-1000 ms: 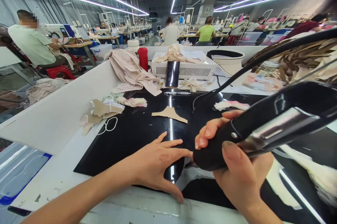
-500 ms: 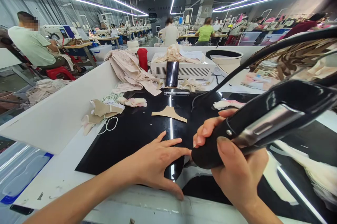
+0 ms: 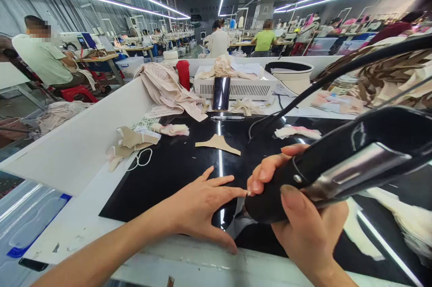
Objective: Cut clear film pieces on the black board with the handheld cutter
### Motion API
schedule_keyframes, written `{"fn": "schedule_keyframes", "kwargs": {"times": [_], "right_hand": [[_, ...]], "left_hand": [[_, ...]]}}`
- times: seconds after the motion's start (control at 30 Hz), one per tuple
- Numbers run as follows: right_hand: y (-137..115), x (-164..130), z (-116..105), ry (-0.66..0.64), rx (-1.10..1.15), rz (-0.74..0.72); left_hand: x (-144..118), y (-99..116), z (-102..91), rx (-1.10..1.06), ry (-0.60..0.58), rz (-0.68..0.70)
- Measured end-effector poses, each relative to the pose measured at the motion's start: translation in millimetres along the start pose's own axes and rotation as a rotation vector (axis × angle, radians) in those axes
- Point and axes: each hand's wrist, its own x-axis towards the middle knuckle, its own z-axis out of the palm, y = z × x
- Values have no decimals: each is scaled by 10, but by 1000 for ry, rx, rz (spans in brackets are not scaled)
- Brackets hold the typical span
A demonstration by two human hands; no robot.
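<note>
My left hand lies palm down on the black board, fingers spread, its index fingertip close to the lower end of a tool. In my right hand is a black corded handheld tool with a silver metal lever; my fingers wrap round its lower end. The tool tilts, its nose down by my left fingers. What its tip touches is mostly hidden, though a pale translucent sheet shows between my hands. Farther up the board lies a flat tan winged piece, apart from both hands.
A pen and a phone are at the board's far edge, before a white vented box. Pale fabric pieces pile at back left. A red cup stands behind. Black cables cross at right; white scraps lie below.
The tool has tilted slightly, its upper body coming lower toward the right. My right hand has shifted a little down and right. My left hand stays nearly in place.
</note>
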Motion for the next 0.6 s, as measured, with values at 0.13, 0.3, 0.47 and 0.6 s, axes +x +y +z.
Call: {"fn": "schedule_keyframes", "kwargs": {"times": [0.13,0.3,0.47,0.6], "right_hand": [[-30,-13,26,15,-14,9],[-87,-59,105,-8,61,23],[-81,-114,140,-52,25,62],[-74,-96,123,-54,60,62]], "left_hand": [[0,6,-8,2,1,-10],[8,39,-43,-7,-19,-11],[26,41,-47,-12,-36,-1],[13,21,-29,2,-22,7]]}}
